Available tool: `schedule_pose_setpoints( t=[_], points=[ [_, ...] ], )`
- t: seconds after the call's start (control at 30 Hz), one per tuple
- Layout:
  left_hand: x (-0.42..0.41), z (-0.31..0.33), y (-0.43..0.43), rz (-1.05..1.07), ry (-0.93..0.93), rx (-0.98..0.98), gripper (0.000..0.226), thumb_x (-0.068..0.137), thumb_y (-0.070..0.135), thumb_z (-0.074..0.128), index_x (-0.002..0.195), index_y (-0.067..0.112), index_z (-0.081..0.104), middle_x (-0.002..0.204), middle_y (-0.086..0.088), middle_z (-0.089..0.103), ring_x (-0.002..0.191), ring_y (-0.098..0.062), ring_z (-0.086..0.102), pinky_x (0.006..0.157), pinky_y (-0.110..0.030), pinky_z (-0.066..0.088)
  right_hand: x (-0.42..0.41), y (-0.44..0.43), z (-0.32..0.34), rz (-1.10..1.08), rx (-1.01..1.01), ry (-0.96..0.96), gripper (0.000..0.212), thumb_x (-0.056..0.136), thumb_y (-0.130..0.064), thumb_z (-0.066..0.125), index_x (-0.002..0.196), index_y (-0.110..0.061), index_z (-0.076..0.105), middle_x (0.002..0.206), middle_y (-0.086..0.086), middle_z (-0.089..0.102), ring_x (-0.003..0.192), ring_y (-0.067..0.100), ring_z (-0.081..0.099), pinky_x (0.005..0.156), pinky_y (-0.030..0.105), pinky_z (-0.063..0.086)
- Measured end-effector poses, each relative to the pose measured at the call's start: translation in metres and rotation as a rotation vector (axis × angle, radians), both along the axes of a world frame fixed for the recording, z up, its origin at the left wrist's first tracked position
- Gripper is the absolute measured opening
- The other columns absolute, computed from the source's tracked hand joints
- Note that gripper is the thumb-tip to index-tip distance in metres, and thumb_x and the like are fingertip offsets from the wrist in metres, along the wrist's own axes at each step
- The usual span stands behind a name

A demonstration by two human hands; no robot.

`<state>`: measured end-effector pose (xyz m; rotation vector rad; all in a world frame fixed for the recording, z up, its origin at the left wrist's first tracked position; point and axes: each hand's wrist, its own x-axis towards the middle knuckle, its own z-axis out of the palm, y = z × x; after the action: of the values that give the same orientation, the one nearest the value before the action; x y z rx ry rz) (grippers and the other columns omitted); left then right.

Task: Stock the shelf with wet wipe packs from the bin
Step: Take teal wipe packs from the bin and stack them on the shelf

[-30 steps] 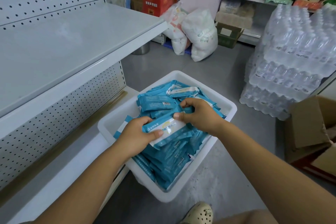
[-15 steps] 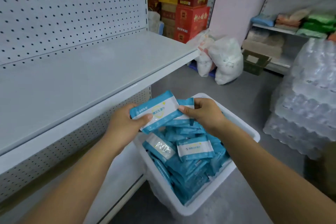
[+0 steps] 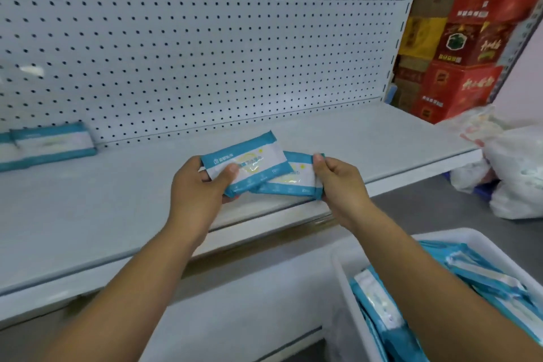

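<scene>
My left hand (image 3: 197, 188) grips a blue-and-white wet wipe pack (image 3: 249, 160) by its left end, above the front part of the white shelf (image 3: 117, 200). Partly under it lies a second pack (image 3: 293, 182), which my right hand (image 3: 338, 182) pinches at its right end. Two more packs (image 3: 50, 144) lean against the pegboard at the far left of the shelf. The white bin (image 3: 346, 279) at the lower right holds several blue packs (image 3: 476, 276).
A white pegboard back wall (image 3: 205, 38) rises behind the shelf. Red and yellow cartons (image 3: 464, 47) are stacked past the shelf's right end. White plastic bags (image 3: 514, 167) lie on the grey floor at the right. A lower shelf (image 3: 235, 311) runs below.
Both hands have lifted the two packs out of the bin and up over the shelf. My view has swung left and up, so the bin now sits at the lower right.
</scene>
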<state>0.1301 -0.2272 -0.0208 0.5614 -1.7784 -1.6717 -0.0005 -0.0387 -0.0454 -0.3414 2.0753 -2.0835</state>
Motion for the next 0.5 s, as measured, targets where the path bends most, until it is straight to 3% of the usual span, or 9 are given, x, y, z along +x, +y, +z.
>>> schedule_pose_setpoints(
  t=[0.17,0.33,0.5],
  points=[
    [0.028,0.004,-0.068,0.175,0.058,0.091,0.022,0.091,0.018,0.072,0.111,0.015,0.062,0.103,0.002,0.072,0.087,-0.015,0.074,0.066,-0.031,0.062,0.008,-0.066,0.016,0.1,-0.011,-0.022,0.032,0.1,-0.042,0.056,0.098,-0.016,0.075,0.103,0.011,0.076,0.103,0.03,0.071,0.091,0.052,0.057],
    [0.05,0.001,-0.127,0.265,0.119,0.125,0.015,0.092,0.015,0.071,0.101,0.017,0.06,0.099,0.005,0.07,0.081,-0.007,0.074,0.063,-0.026,0.061,0.017,-0.12,0.02,0.145,0.019,-0.008,0.032,0.102,-0.041,0.053,0.096,-0.018,0.075,0.098,0.006,0.077,0.099,0.029,0.072,0.091,0.049,0.058],
    [0.063,-0.008,-0.186,0.328,0.123,0.139,0.018,0.092,0.012,0.071,0.106,0.012,0.06,0.099,0.002,0.071,0.084,-0.01,0.074,0.063,-0.025,0.061,0.024,-0.175,0.021,0.172,0.037,-0.027,0.034,0.101,-0.04,0.054,0.096,-0.014,0.074,0.101,0.01,0.077,0.103,0.034,0.07,0.094,0.05,0.056]
  ],
)
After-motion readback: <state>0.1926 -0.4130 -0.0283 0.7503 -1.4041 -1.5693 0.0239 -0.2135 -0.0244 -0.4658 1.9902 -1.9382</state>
